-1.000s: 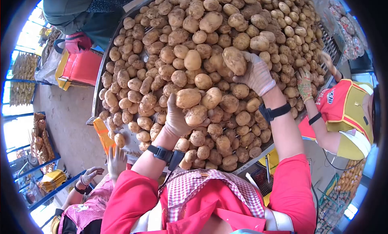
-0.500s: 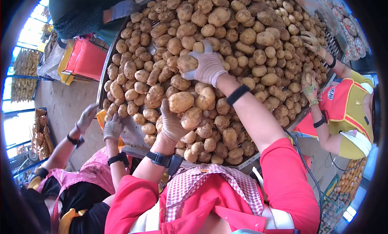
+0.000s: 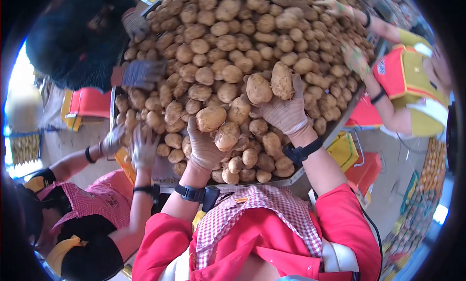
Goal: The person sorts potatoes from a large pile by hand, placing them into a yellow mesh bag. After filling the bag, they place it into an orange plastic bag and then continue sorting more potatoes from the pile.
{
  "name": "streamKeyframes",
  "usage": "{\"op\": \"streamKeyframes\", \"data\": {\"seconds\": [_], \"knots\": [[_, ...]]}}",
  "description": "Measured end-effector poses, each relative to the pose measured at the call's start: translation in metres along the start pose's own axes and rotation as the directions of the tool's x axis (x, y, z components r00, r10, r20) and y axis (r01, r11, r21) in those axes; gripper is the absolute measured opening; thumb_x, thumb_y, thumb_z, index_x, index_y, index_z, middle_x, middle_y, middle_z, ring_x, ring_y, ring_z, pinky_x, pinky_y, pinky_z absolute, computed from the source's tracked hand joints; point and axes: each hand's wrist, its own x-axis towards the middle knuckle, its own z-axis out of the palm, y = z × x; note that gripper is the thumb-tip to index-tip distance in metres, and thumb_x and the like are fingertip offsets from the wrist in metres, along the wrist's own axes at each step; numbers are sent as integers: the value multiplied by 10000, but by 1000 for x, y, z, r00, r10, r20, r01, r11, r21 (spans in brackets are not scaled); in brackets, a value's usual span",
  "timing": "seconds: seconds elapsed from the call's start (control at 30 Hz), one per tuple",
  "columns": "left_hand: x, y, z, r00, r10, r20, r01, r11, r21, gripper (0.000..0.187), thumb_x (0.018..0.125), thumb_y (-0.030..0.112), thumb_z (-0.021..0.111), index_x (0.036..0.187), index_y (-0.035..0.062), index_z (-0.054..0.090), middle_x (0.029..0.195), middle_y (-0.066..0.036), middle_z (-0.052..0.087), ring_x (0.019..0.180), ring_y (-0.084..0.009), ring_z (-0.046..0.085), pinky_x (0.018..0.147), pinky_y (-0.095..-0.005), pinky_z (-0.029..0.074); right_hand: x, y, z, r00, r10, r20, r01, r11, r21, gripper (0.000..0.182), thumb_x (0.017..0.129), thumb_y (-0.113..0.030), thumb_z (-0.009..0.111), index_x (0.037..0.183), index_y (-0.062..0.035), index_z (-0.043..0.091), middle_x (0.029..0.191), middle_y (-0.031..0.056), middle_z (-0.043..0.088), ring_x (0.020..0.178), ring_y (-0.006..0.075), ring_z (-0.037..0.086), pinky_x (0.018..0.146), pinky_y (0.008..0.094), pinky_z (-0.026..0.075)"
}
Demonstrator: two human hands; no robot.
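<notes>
A large heap of brown, soil-specked potatoes point(image 3: 201, 48) covers the table in front of me. My left hand point(image 3: 206, 150), in a pale thin glove, is turned palm up at the near side of the heap, its fingers curled round potatoes point(image 3: 211, 119); another potato point(image 3: 226, 136) rests against its fingers. To the right, my right hand point(image 3: 286, 115), also gloved, grips two big potatoes point(image 3: 258, 89) side by side, the thumb against the right one point(image 3: 282, 81). Some fingertips of both hands are hidden behind the potatoes.
A metal table edge point(image 3: 335, 134) runs along the near right. At the left, a co-worker's gloved hands point(image 3: 144, 147) touch the heap; another person's striped glove point(image 3: 143, 73) reaches in above. A third person's gloved hand point(image 3: 356, 60) works at the right. Red and yellow stools point(image 3: 366, 172) stand below.
My right hand has drawn back from the middle of the heap toward me and now holds two potatoes. My left hand stays nearly in place. Gloved hands at upper left have come onto the heap.
</notes>
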Motion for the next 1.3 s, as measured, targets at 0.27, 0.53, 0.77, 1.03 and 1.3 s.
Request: {"op": "streamKeyframes", "data": {"seconds": [0.27,0.53,0.77,1.03,1.3], "knots": [[31,-95,15,964,-205,-169,260,857,446,885,827,708,552,1439,95,373,1383,-142,486,1176,-319,560,983,-482,494,-121,-23,-35,950,-293,-106,296,955,14,738,858,-671,525,1366,-138,471,1430,106,459,1329,285,427,1143,533,282],[118,-263,-30,741,-649,173,523,718,460,422,931,532,577,1049,130,527,1066,-58,580,827,-171,613,690,-328,528,-295,-108,-73,807,-587,-66,533,772,-346,540,893,-656,542,890,-117,526,868,13,505,846,171,498,837,408,439],[161,-363,-56,945,-252,-209,202,-56,978,593,879,466,656,1297,65,530,1292,-143,541,1205,-306,540,1005,-401,457,-403,-161,-196,507,-654,-562,439,757,-485,620,914,-507,622,1324,-53,521,1252,96,538,1192,263,520,1007,478,436],[123,-176,-34,810,161,564,97,-985,142,440,813,334,667,1207,144,623,1326,-128,537,1249,-364,455,1069,-507,329,-337,-149,-191,399,-880,-256,-112,230,-967,490,891,-196,689,1311,3,533,1297,135,557,1199,232,523,1045,364,404],[14,-112,-60,831,121,543,28,-984,176,182,788,211,711,968,188,715,1142,-56,650,1174,-357,537,997,-471,421,-195,-93,-93,749,-618,240,77,-279,-957,392,793,-126,736,1155,-36,615,1187,176,622,1128,334,579,1000,409,448]]}}
